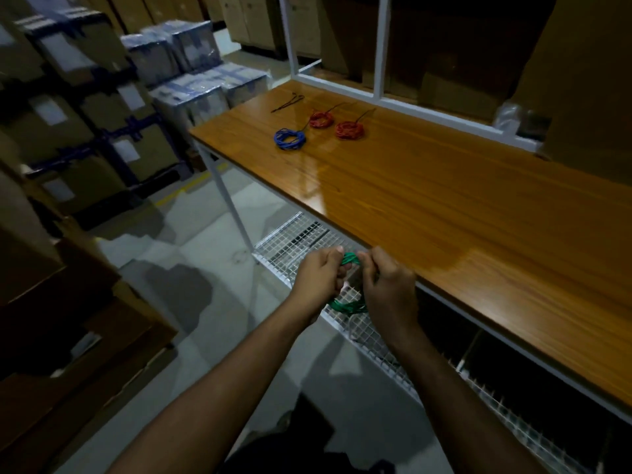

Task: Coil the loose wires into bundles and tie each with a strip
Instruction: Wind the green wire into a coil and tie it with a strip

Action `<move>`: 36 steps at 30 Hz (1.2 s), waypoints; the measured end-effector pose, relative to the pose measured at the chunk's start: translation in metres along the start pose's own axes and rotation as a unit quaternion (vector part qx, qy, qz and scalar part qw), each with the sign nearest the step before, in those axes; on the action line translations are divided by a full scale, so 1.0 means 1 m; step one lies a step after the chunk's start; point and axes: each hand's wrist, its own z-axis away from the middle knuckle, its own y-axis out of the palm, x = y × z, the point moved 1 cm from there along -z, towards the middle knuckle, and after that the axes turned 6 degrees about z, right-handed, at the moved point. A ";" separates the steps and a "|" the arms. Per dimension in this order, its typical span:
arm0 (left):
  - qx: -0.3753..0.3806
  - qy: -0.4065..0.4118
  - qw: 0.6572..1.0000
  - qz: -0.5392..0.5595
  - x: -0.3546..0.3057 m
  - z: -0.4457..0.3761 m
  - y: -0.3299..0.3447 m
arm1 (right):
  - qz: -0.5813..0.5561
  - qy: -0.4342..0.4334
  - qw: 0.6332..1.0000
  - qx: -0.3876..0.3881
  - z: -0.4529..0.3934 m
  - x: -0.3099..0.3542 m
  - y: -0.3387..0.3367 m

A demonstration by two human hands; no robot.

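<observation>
A green wire coil [348,305] hangs between my hands, in front of the wooden table's [444,213] near edge. My left hand [318,278] grips the coil's left side with curled fingers. My right hand [388,285] pinches its top right part; whether a strip is in my fingers is hidden. Far back on the table lie a blue coil [290,138] and two red coils [321,119] [349,129], each with a dark strip end sticking out. Loose dark strips [288,102] lie near the far left corner.
A white wire-mesh shelf [294,244] runs under the tabletop, right below my hands. White frame posts [381,46] rise behind the table. Stacked cartons and wrapped boxes [102,107] fill the left side across a grey floor aisle.
</observation>
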 end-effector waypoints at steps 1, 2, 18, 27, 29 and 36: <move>-0.003 -0.011 1.000 0.026 -0.003 0.001 -0.005 | 0.015 -0.032 0.999 0.018 -0.001 0.002 0.005; -0.006 -0.023 0.998 0.058 -0.006 0.001 -0.009 | 0.027 -0.058 0.997 0.037 -0.004 0.005 0.008; -0.091 0.129 0.987 0.036 -0.037 -0.081 -0.136 | -0.369 0.222 0.851 0.299 -0.101 0.083 0.110; 0.020 0.014 0.958 0.285 -0.044 -0.145 -0.210 | -0.523 0.318 0.715 0.339 -0.164 0.132 0.182; 0.055 -0.037 0.943 0.325 -0.047 -0.156 -0.223 | -0.511 0.317 0.714 0.358 -0.173 0.138 0.193; 0.123 -0.111 0.953 0.253 -0.051 -0.205 -0.253 | -0.376 0.287 0.820 0.323 -0.210 0.131 0.231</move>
